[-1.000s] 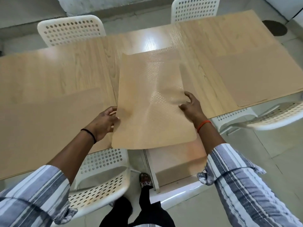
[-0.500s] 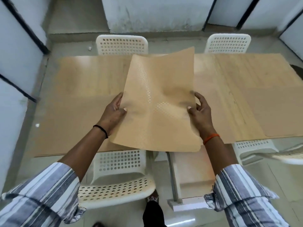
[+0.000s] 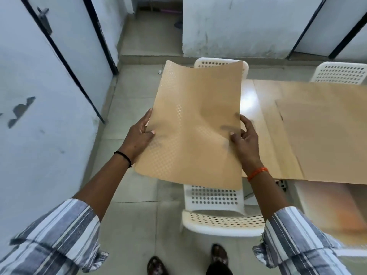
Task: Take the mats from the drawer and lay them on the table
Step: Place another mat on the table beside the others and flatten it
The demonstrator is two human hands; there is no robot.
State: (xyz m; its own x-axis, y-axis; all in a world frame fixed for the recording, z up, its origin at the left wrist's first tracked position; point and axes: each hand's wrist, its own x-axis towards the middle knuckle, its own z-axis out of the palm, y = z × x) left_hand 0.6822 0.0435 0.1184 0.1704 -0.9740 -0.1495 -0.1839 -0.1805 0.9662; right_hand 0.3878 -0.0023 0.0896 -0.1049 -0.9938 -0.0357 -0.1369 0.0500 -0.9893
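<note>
- Tan, dimpled and limp, the mat (image 3: 195,124) hangs mid-frame over the floor and a white chair (image 3: 216,207), long axis running up the frame.
- The left hand (image 3: 139,135) pinches its left edge, thumb on top.
- The right hand (image 3: 245,136) pinches the right edge likewise.
- The table (image 3: 264,108), with a laid mat (image 3: 321,135), lies to the right; the right hand is nearer, so the mat likely swings rightward.

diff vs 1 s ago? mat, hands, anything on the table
The held mat was over the table's middle; now it is up off the table's left end, over floor and a white chair. Left hand and right hand still grip its side edges. The mat on the table stayed flat.
</note>
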